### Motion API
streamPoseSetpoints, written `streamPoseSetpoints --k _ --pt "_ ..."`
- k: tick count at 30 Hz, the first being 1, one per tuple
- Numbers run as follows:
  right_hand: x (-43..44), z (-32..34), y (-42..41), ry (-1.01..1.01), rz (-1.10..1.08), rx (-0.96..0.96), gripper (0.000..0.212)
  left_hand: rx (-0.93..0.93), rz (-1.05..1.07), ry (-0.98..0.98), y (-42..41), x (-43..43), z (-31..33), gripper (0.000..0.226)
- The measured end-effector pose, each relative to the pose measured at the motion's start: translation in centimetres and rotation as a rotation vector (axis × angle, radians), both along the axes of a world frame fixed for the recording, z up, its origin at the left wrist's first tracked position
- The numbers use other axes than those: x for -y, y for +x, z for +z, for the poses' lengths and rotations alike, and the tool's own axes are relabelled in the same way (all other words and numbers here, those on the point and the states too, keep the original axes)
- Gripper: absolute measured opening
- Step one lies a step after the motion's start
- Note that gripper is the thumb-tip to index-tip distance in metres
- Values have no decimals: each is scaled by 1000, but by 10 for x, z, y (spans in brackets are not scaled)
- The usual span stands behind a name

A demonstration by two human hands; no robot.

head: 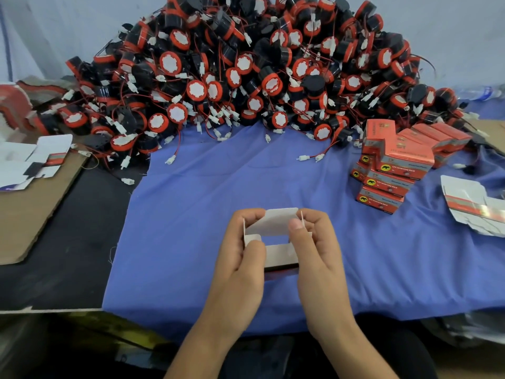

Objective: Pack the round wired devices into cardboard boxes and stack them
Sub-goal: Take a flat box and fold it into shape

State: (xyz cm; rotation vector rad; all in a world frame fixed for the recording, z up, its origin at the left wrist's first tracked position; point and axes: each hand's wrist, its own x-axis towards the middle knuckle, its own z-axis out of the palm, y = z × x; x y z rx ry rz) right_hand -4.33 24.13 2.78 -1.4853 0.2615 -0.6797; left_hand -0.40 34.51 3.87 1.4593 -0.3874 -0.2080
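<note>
A small cardboard box [276, 224] with white inner flaps standing open sits between my hands above the blue cloth [191, 214]. My left hand [243, 258] grips its left side, thumb on a flap. My right hand [314, 247] grips its right side, thumb pressed on the right flap. Nothing shows inside the box. A large heap of round black and red wired devices [246, 72] with white connectors fills the back of the table. A stack of closed red boxes [393, 168] stands at the right.
Flat unfolded box blanks lie at the far right [475, 209] and on the left [32, 160] upon a brown cardboard sheet [30, 214]. Loose connectors trail onto the cloth near the heap's front. A dark table surface [68, 255] shows to the left of the cloth.
</note>
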Motion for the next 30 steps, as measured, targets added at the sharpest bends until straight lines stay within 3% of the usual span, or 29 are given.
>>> streamPoseSetpoints --k 6,12,15,18,21,24,30 --pt "-3 -4 0 -88 -123 -69 29 46 74 42 -1 2 0 34" --pt "14 1 -3 53 242 -39 19 44 80 16 8 -6 -1 41" --pt "15 -1 -4 -30 266 -42 37 45 1 21 11 -9 -1 49" --pt "14 -2 -4 -53 251 -45 40 -14 -125 -38 9 -12 -3 53" --pt "17 0 -4 61 329 -55 42 -179 -219 -199 9 -20 -2 63" --pt "20 5 -5 237 366 -29 43 -199 -268 -253 11 -25 -1 73" --pt "16 5 -6 138 342 -30 35 -55 -181 -83 12 -18 -5 54"
